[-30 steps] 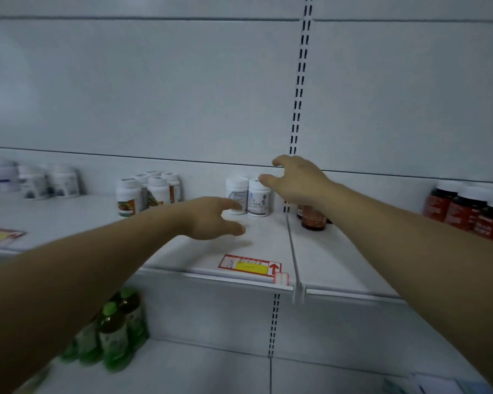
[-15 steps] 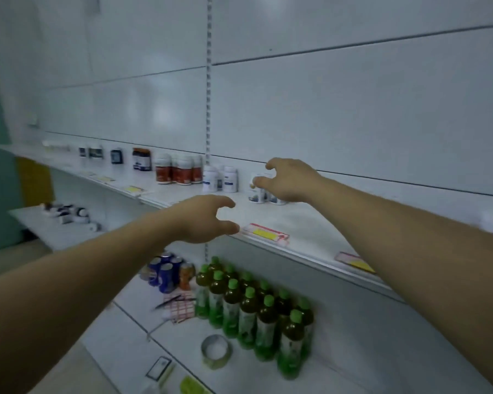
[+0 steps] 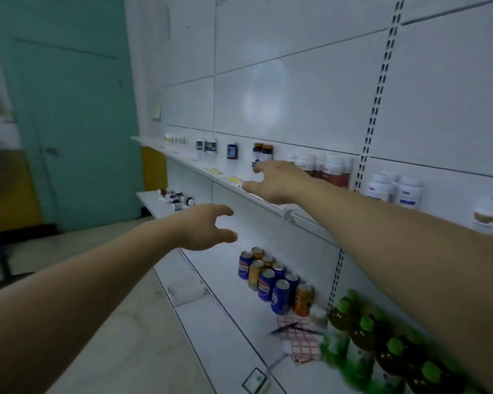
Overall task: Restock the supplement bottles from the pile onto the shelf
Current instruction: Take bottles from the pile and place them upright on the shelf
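Lying in pile (image 3: 175, 199) at mid-left of frame, supplement bottles sit on lower ledge. Shelf (image 3: 268, 201) crosses centre. My left hand (image 3: 208, 227), right hand (image 3: 276, 182): fingers loosely spread, both empty. Cans (image 3: 271, 281) below.

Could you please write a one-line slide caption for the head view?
Both empty hands, left and right, reach out along the supplement shelf towards the pile of bottles on the lower ledge.

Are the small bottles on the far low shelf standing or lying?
Lying. The small bottles rest on their sides in a loose pile on the low shelf.
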Demonstrator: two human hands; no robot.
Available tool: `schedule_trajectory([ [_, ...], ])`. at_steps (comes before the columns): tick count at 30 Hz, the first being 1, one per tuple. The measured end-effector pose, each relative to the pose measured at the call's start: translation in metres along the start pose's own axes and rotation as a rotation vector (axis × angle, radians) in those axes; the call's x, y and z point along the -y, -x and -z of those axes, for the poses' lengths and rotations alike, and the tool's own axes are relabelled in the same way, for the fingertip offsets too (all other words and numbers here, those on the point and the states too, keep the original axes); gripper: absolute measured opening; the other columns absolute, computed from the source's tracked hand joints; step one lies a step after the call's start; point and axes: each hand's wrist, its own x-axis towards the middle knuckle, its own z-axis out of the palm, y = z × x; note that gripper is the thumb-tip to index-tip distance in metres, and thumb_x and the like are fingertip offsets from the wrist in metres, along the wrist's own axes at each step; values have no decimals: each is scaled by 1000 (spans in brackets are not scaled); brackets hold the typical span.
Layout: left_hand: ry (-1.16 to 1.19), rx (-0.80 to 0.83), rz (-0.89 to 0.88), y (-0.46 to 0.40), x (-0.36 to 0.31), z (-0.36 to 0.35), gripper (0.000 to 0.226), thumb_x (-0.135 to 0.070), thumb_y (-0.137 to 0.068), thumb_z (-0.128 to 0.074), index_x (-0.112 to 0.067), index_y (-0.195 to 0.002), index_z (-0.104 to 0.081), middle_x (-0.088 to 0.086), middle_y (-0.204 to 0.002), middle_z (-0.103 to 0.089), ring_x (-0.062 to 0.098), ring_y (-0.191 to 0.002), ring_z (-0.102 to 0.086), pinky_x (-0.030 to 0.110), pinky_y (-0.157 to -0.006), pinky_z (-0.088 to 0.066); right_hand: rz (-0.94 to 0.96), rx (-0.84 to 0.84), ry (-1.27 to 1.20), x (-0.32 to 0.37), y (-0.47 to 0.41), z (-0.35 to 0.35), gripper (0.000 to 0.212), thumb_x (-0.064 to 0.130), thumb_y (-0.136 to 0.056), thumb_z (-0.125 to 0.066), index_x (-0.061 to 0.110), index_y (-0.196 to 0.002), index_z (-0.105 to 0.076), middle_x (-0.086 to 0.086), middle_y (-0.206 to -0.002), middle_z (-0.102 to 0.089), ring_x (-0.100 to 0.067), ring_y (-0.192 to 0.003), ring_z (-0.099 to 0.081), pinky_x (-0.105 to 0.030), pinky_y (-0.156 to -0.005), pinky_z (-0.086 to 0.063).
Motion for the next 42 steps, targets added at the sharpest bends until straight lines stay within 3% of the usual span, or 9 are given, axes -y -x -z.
schedule_trajectory([
  [7, 8, -57, 42, -112, 103, 29, 60, -45, -88, -58, -25, -141, -38, 2, -146, -40, 21, -128, -42, 36, -105, -34, 82, -5, -10, 21, -164, -43, 70, 62, -88, -44, 19, -143, -38, -5, -147, -41, -25, -127, -43, -33, -88, -34],
  [11, 27, -69, 86, -170, 169, 52, 64, -47, -85, -60, -27, -141, -38, 0, -147, -40, 20, -129, -42, 33, -104, -33, 106, 15, -30, 45, -255, -68, 69, 61, -89, -44, 18, -142, -38, -5, -147, -41, -25, -128, -43, -35, -95, -37],
  [17, 22, -89, 116, -249, 287, 68, 63, -48, -84, -60, -28, -140, -39, -2, -146, -42, 19, -127, -44, 28, -98, -34, 128, 35, -43, 93, -373, -123, 65, 59, -89, -47, 20, -141, -39, -6, -145, -42, -26, -127, -43, -34, -86, -36],
  [22, 21, -40, 109, -312, 412, 70, 64, -48, -85, -59, -27, -141, -37, -2, -147, -39, 19, -121, -48, 27, -94, -36, 135, 25, -99, 154, -479, -188, 62, 57, -90, -47, 20, -140, -40, -7, -142, -45, -27, -124, -45, -37, -92, -39],
  [27, 36, 59, 139, -373, 537, 83, 63, -51, -85, -59, -29, -140, -38, -2, -148, -37, 19, -130, -40, 32, -104, -35, 95, 103, -185, 217, -586, -257, 65, 57, -90, -48, 20, -142, -39, -6, -148, -39, -26, -130, -41, -37, -99, -36],
  [33, -18, 162, 110, -449, 654, 91, 61, -51, -89, -54, -26, -142, -38, -2, -149, -35, 14, -130, -38, 21, -93, -30, 20, 215, -220, 258, -690, -350, 61, 58, -88, -49, 22, -137, -43, -8, -137, -50, -27, -117, -48, -33, -82, -36],
  [36, -4, 210, 109, -490, 708, 72, 61, -51, -88, -54, -27, -142, -37, -2, -149, -35, 14, -129, -39, 17, -85, -25, -26, 278, -219, 262, -744, -399, 57, 54, -89, -47, 18, -134, -45, -10, -137, -49, -29, -117, -47, -34, -83, -36],
  [40, 80, 312, 141, -554, 784, 40, 65, -52, -86, -56, -31, -143, -33, -3, -150, -32, 17, -131, -39, 26, -102, -32, -86, 330, -267, 259, -819, -465, 47, 48, -89, -49, 21, -128, -49, -13, -129, -52, -33, -111, -51, -33, -78, -35],
  [42, 73, 354, 130, -590, 823, 30, 66, -53, -86, -57, -31, -143, -33, -4, -151, -31, 17, -133, -36, 28, -104, -30, -156, 333, -316, 256, -858, -495, 31, 48, -85, -51, 27, -107, -54, -12, -117, -56, -31, -103, -53, -30, -74, -34],
])
